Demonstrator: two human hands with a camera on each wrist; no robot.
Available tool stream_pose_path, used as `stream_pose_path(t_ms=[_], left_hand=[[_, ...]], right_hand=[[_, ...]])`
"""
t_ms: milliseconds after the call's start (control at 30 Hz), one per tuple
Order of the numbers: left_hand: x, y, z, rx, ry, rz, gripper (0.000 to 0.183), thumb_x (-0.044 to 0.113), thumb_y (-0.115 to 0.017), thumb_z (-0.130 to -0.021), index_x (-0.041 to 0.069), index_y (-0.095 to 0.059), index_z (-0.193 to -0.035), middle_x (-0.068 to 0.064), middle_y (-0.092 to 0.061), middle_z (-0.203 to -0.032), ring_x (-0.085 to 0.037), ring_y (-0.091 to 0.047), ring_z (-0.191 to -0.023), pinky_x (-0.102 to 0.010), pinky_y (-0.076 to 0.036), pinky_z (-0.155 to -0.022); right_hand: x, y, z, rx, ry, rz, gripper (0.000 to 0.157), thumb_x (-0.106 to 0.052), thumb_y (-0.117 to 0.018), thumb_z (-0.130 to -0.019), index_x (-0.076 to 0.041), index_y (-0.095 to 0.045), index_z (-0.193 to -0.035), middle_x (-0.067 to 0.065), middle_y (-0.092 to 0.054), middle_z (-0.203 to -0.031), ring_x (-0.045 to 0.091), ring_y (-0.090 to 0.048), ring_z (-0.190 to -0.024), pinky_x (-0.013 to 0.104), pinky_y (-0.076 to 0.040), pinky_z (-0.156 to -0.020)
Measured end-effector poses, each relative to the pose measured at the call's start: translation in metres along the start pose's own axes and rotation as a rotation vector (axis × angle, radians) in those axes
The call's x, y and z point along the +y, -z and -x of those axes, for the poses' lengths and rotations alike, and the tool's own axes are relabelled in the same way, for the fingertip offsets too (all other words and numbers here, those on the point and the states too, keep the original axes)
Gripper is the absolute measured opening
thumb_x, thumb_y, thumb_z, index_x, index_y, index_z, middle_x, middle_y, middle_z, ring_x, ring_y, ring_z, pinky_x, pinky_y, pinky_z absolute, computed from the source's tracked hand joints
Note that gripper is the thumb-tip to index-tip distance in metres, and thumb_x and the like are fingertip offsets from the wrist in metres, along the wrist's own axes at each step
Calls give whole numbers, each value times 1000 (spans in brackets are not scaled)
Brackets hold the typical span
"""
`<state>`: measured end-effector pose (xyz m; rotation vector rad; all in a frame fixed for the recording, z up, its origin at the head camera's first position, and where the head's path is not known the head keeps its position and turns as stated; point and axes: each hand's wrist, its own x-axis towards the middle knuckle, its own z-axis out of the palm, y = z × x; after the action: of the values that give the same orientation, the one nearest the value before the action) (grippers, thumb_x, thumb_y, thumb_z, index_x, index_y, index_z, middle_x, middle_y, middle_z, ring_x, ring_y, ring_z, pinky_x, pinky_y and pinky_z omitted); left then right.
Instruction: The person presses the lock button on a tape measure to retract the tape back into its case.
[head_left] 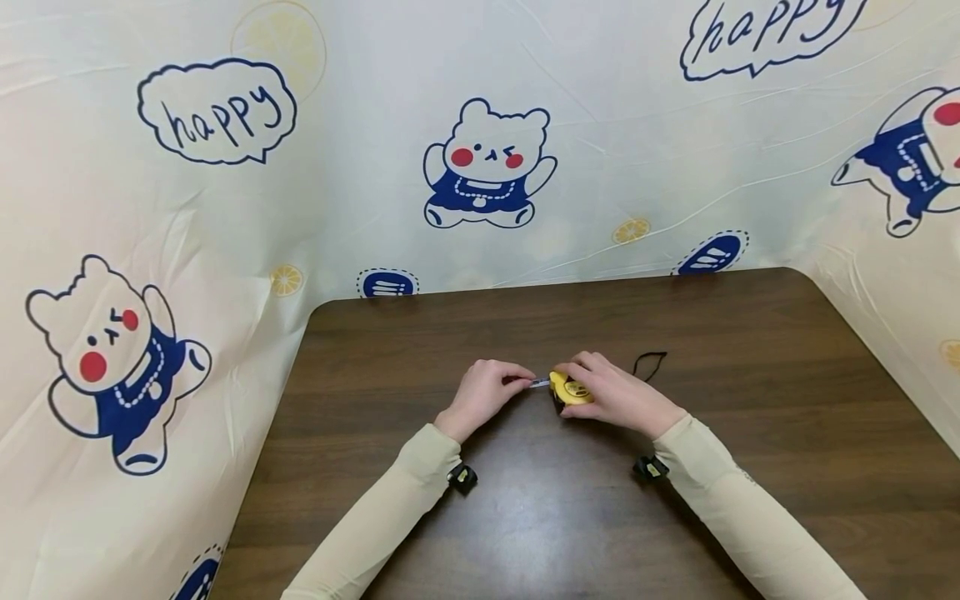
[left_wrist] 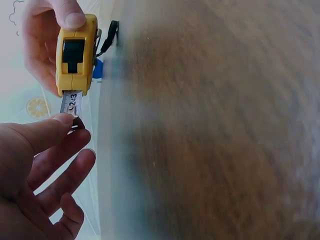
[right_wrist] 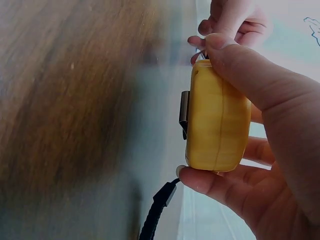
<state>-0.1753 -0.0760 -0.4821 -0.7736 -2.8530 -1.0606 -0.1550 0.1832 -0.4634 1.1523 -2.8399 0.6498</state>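
A yellow tape measure (head_left: 571,390) with black parts is gripped by my right hand (head_left: 611,392), thumb and fingers around its case. From its mouth a short length of metal blade (left_wrist: 71,103) with printed numbers sticks out. My left hand (head_left: 487,393) pinches the blade's end between thumb and index finger, its other fingers loosely bent in the left wrist view. A metal belt clip (right_wrist: 184,114) shows on the side of the case in the right wrist view. The black wrist strap (right_wrist: 159,205) hangs from the case's rear end.
Beneath both hands lies a dark brown wooden table (head_left: 510,517) with rounded far corners. A pale curtain (head_left: 360,183) printed with cartoon bears and lettering surrounds it at the back and sides. Small black cameras (head_left: 462,477) sit on both wrists.
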Motion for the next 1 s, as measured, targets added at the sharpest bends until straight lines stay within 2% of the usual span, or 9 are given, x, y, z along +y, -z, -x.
stream_pose_path(t_ms=[467,1000], left_hand=[[9,-9,-7,3,-45,-11,14,21,-75,-98,17,-84,-108,4,-80,-103,-12,-74,-94,-31,-59,-84],[14,-5,-12,-75,-70,-10,18,12,-72,-100,11,-81,-114,-2,-79,-108,-15,-75,-99,-31,-59,-87]], right_hand=[[0,-6,-1,23,37,5,61,-35,-84,-90,-6,-62,-139,6,-60,-119,17,-55,-102,36,-55,-83],[-2,-7,-4,9,46,-9,61,-35,-84,-90,-7,-62,-139,5,-59,-119,18,-55,-104,36,-54,-86]])
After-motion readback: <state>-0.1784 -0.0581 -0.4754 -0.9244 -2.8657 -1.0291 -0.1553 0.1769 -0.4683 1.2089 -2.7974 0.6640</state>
